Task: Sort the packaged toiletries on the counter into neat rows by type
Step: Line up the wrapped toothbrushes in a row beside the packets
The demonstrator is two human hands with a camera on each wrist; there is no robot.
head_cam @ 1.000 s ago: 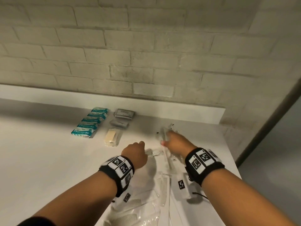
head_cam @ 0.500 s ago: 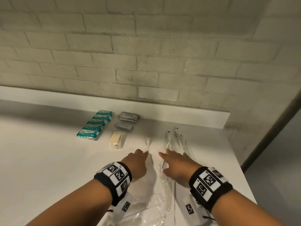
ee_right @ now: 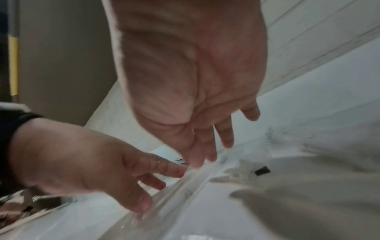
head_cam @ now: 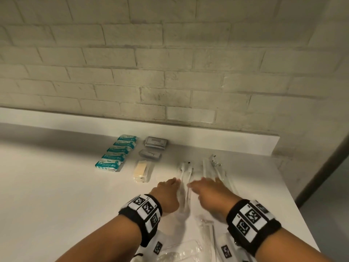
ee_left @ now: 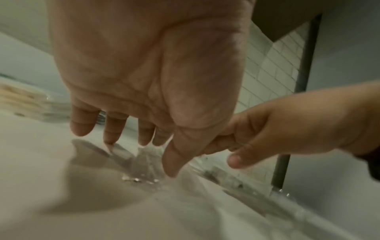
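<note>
Clear-wrapped toothbrush packets being squared up between two flat hands, lower centre of the head view.

The left hand and right hand are held with fingers straight and spread, nothing gripped; their fingertips rest beside and on a toothbrush packet lying on the desk, with more such packets just to its right. The packets are judged light, thin and slippery, the film crinkly over a stiff handle; they would best be slid flat or pinched at mid-handle. Teal packets, grey packets and a cream packet already lie in rows at centre left. Comb packets are cut off by the bottom edge. Both wrist views are blurred, so exact fingertip contact cannot be told.
</note>
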